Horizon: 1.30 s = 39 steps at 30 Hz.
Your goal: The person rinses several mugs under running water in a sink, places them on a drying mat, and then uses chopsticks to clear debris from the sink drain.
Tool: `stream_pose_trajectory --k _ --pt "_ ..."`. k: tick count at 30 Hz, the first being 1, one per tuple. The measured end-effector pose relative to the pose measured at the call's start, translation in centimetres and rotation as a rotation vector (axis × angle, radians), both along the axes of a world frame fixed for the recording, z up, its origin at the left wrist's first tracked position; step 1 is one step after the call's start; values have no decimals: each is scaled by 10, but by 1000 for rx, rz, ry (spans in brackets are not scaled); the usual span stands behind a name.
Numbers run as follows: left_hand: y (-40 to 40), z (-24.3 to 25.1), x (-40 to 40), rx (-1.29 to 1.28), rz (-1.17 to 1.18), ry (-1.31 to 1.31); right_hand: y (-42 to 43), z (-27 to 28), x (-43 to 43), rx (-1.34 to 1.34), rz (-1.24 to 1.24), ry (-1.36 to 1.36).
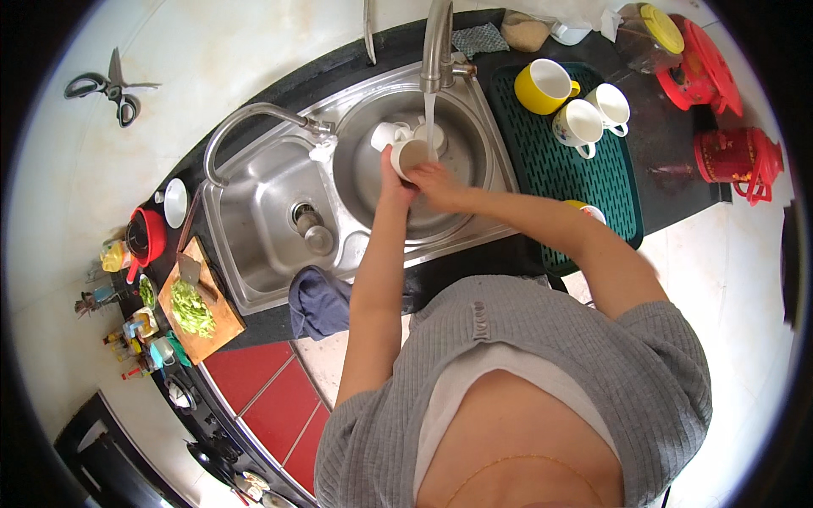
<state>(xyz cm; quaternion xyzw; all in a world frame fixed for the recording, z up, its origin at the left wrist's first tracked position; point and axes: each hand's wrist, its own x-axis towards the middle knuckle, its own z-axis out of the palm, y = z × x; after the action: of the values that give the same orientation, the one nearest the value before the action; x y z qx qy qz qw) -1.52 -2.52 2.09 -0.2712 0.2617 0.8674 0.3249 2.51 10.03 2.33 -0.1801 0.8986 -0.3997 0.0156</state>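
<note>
Over the round sink basin, my left hand holds a white mug tilted with its mouth towards the tap. My right hand is on the same mug, its fingers at the rim and partly hiding the mouth. Water runs from the steel tap down at the mug. Behind it on the basin floor lie white cups, partly covered by the held mug.
Right of the sink, a green slotted draining tray bears a yellow mug and white mugs. A second curved tap arches over the left basin. A cleaver and chopped greens lie on a wooden board.
</note>
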Motion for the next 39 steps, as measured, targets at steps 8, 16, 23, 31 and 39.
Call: stream_pose_trajectory --k 8,16,23,31,39 --pt "-12 0 6 -125 77 17 -12 -7 19 184 4 60" --pt "16 41 16 -1137 143 855 23 -20 7 -1256 -717 -1287" --pt "34 37 29 -1427 34 1146 8 -18 -6 -1575 -725 -1297" --pt "22 9 11 -1147 -28 619 -13 17 -25 -1271 -821 -1028" --pt "14 2 -5 -301 -91 -80 13 -9 -2 131 -25 -116"
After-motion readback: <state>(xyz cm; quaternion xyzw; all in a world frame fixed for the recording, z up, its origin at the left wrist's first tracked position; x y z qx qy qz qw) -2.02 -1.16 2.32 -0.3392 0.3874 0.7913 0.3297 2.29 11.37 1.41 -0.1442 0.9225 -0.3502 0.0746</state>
